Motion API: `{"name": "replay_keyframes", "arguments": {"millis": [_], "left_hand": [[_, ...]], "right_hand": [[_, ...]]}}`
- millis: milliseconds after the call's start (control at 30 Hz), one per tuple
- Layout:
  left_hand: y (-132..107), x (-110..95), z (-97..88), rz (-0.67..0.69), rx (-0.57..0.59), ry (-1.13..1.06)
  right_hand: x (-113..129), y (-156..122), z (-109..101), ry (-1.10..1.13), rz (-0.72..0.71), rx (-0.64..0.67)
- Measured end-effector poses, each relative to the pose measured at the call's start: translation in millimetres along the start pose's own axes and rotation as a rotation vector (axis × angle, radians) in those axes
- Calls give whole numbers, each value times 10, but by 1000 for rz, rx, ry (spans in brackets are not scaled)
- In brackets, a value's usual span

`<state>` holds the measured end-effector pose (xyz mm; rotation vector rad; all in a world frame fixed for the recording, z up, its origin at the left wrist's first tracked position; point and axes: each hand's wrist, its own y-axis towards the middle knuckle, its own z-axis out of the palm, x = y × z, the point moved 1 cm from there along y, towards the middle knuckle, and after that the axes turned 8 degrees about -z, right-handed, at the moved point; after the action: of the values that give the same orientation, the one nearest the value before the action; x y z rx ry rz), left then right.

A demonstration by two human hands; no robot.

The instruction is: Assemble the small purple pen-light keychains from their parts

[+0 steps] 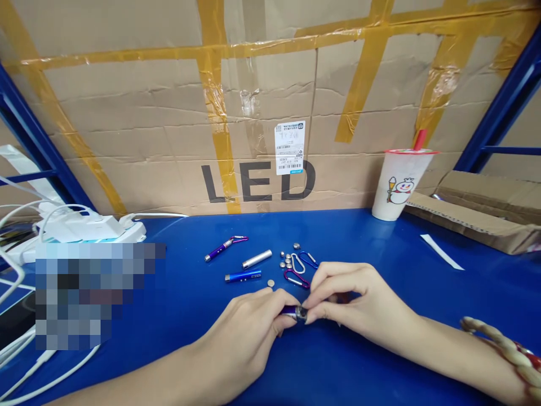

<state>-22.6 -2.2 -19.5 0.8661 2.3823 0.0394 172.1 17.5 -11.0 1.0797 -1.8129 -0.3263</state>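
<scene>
A small, glossy purple tube [288, 310], mostly covered by fingers, shows a dark, shiny right end. It is near the middle of the blue surface [181, 372], nearer than the purple carabiner clip [296, 279]. The left hand's [249, 324] grip clasps its body; the right hand's [355, 293] grip pinches the dark end.

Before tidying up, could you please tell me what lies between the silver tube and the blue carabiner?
In the head view, small round silvery pieces and a silver carabiner lie between the silver tube and the blue carabiner.
</scene>
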Motion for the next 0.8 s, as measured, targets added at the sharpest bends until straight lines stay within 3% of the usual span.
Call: {"name": "replay_keyframes", "arguments": {"millis": [167, 367, 800], "left_hand": [[-10, 0, 12, 41, -9, 11], [-13, -8, 17, 70, -37, 1], [27, -28, -27, 32, -30, -20]], "right_hand": [[-15, 7, 26, 106, 168, 71], [10, -27, 51, 136, 250, 85], [-74, -29, 85, 307, 543, 129]]}}
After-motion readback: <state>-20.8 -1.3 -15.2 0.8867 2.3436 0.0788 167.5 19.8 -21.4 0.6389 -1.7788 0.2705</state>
